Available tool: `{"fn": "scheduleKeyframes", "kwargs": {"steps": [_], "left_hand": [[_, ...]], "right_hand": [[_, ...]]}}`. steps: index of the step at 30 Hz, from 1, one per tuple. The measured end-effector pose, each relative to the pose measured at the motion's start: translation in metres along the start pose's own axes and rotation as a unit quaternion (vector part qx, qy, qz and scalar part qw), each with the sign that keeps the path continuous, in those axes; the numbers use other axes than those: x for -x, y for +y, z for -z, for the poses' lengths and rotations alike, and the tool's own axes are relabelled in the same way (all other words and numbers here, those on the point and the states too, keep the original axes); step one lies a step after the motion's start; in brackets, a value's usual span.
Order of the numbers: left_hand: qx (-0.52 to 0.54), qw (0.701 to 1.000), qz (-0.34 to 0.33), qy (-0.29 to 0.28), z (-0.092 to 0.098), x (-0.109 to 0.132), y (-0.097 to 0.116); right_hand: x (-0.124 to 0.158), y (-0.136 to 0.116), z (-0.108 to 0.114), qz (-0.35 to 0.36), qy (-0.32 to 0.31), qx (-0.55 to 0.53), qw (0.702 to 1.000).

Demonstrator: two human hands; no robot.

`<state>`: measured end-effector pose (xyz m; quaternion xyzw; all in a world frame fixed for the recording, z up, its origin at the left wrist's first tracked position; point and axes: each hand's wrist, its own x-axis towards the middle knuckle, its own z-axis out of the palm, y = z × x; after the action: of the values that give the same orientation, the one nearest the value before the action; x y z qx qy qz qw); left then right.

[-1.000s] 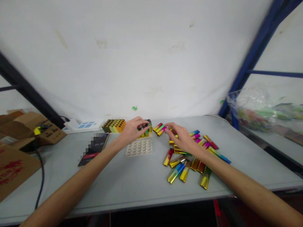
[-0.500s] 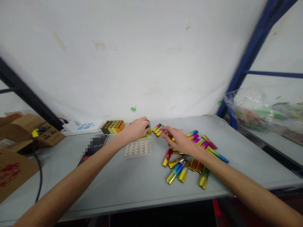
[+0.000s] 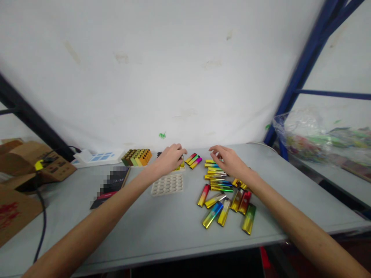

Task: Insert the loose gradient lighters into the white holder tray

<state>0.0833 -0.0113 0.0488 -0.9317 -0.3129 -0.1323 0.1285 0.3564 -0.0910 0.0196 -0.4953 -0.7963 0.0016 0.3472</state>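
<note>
My left hand (image 3: 171, 159) is over a tray (image 3: 182, 169) of upright shiny yellow lighters at the back middle. Its fingers are bent down and closed together, and what lies under the fingertips is hidden. In front of it lies a white tray (image 3: 167, 184) with rows of vacant oval holes. Three lighters (image 3: 193, 160), red, green and magenta fading to yellow, lie side by side between my hands. My right hand (image 3: 227, 159) hovers above the right-hand pile with fingers apart, holding nothing. Beneath and before it lie several metallic lighters (image 3: 213, 214) in mixed colours.
At the back left stands a block of upright olive and orange lighters (image 3: 136, 157). Near it are a white power strip (image 3: 100, 156) and a dark, partly blurred phone (image 3: 117, 179). Cardboard boxes (image 3: 17, 200) and a black cable fill the left. A clear plastic bag (image 3: 304, 135) is at right.
My right hand has moved right and slightly up, away from the three lighters, and now covers part of the pile. My left hand stays over the back tray, its fingers slightly shifted.
</note>
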Motion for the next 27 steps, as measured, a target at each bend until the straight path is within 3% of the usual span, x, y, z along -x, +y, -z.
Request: {"fn": "scheduleKeyframes", "kwargs": {"steps": [2, 7, 10, 14, 19, 27], "left_hand": [[-0.008, 0.999, -0.009, 0.034, 0.001, 0.012, 0.004], [0.023, 0.987, -0.015, 0.158, 0.004, 0.047, 0.009], [0.055, 0.97, 0.011, 0.237, 0.001, 0.064, 0.003], [0.088, 0.958, 0.045, 0.271, -0.003, 0.073, -0.006], [0.099, 0.957, 0.048, 0.269, -0.005, 0.074, -0.005], [0.094, 0.958, 0.051, 0.265, -0.007, 0.075, -0.008]], "right_hand": [[0.0, 0.012, 0.009, -0.002, -0.021, 0.024, 0.999], [0.003, 0.023, 0.023, 0.007, -0.144, 0.02, 0.989], [0.006, 0.008, 0.02, 0.048, -0.221, -0.04, 0.973], [0.013, -0.02, 0.009, 0.103, -0.328, -0.103, 0.933], [0.016, -0.038, 0.0, 0.064, -0.316, -0.073, 0.944], [0.01, -0.025, -0.004, 0.088, -0.259, -0.138, 0.952]]}}
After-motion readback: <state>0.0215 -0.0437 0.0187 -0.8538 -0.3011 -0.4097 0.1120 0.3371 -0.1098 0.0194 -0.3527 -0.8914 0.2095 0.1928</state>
